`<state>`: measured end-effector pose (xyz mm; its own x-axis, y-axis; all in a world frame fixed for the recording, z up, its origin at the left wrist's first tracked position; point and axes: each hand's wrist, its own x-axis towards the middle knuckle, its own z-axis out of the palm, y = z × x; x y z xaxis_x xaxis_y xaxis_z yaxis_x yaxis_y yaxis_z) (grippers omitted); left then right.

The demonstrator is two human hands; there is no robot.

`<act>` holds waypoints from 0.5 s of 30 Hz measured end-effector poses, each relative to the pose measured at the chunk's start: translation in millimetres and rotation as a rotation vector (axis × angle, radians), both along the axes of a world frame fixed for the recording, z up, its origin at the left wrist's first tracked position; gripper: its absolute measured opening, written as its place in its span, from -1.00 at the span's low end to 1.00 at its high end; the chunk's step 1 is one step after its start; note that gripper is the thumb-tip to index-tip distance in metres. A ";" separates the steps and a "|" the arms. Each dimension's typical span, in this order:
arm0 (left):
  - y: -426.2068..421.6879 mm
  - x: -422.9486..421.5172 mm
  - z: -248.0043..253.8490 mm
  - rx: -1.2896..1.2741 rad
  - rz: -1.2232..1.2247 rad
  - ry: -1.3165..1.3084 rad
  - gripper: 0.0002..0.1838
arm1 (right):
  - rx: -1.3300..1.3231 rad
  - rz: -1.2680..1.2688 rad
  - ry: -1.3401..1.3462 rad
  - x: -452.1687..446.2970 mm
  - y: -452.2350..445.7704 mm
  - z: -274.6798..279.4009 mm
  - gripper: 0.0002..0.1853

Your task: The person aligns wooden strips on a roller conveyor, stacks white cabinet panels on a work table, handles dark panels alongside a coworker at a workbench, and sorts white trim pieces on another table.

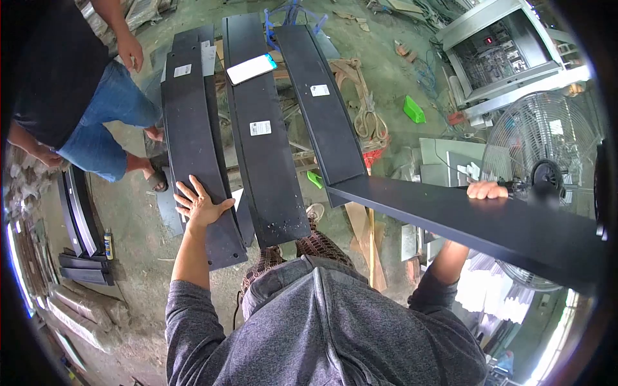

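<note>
Fingers spread, my left hand (205, 204) presses flat on a long dark panel (190, 122) with a white label. In my right hand (487, 190) is another dark panel (444, 212), its fingers curled over the far edge and the rest of the hand hidden underneath. This panel slants out to the right, its left end meeting the near end of a labelled dark panel (325, 116). Between the side panels lies a middle dark panel (261, 154), bearing a label and a flat white thing with a blue edge (251, 69), which looks like a phone.
Another person (96, 103) in blue shorts stands at the left. A large fan (534, 148) and a metal cabinet (502, 51) are at the right. Scissors (369, 122) and a green tray (414, 110) lie beyond the panels. More dark panels (80, 212) rest on the floor.
</note>
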<state>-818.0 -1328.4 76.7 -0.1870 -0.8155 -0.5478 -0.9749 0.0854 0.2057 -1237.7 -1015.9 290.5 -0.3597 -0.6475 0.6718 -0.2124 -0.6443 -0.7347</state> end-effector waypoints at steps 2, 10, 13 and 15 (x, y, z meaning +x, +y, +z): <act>-1.2 -0.2 -0.9 0.010 -0.004 -0.009 0.50 | 0.003 0.002 0.032 5.2 4.9 1.2 -0.79; -0.8 1.7 -9.5 -0.019 -0.017 -0.008 0.47 | -0.048 0.013 -0.028 4.2 0.4 -1.7 -0.78; 0.4 5.0 -11.1 -0.019 -0.023 0.018 0.46 | -0.064 -0.113 -0.139 3.0 -2.6 -13.2 -0.74; 1.3 5.2 -11.5 -0.017 -0.013 0.015 0.47 | -0.065 -0.184 -0.184 -2.5 -4.1 -30.9 -0.70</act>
